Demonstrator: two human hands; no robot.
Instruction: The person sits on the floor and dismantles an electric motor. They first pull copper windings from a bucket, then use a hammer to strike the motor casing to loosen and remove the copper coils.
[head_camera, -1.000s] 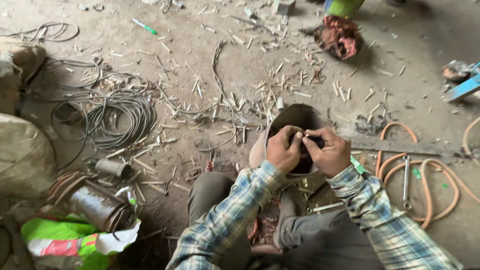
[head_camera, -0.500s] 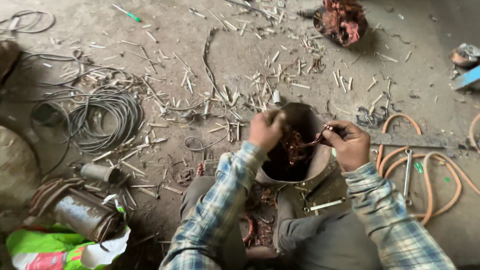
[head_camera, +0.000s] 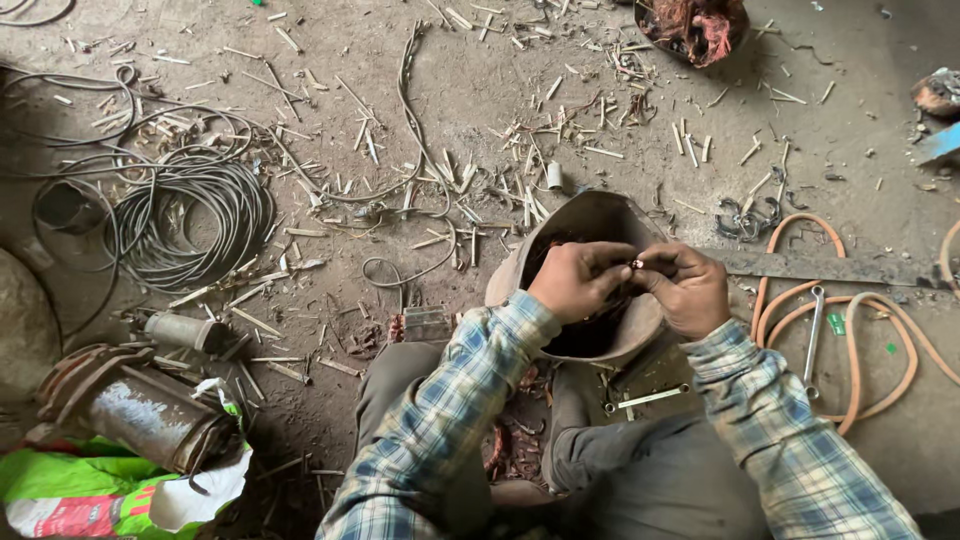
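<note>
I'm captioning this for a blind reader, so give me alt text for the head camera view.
Seen from above, a seated person in a plaid shirt brings the left hand and right hand together, pinching a small bit of copper wire over a round metal housing. Around them, a dirt floor holds a coil of dark cable, an orange hose and a wrench.

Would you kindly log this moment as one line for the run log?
left hand: pinching small copper piece | right hand: pinching same piece | over round metal housing | orange hose at right, wire coil at left
</note>
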